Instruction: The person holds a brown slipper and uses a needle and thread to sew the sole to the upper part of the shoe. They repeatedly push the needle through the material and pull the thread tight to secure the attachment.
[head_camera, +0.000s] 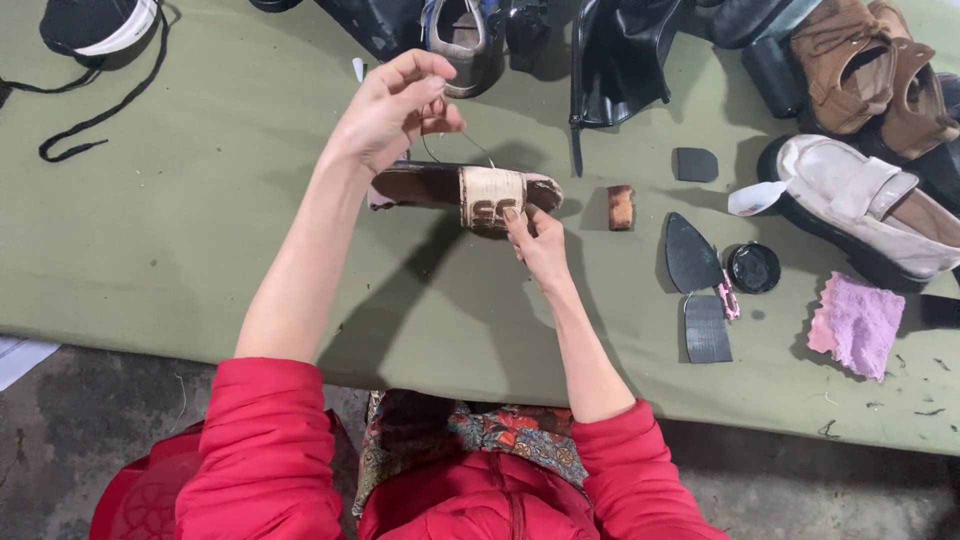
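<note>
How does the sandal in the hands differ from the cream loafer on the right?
The sandal is open, with a dark footbed and one pale woven strap; the cream loafer is closed and glossy. The sandal is gripped by the right hand, with the left hand pulling thread above it; the loafer lies untouched. Both sit over the green table cover.

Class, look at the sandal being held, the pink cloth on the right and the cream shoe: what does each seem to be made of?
Sandal: dark sole, probably rubber or leather; its pale strap looks like coarse woven fabric, matte.
Pink cloth: soft, fuzzy textile with ragged edges, perhaps fleece or towelling.
Cream shoe: smooth, slightly glossy upper, likely leather or imitation, on a thick dark sole.
</note>
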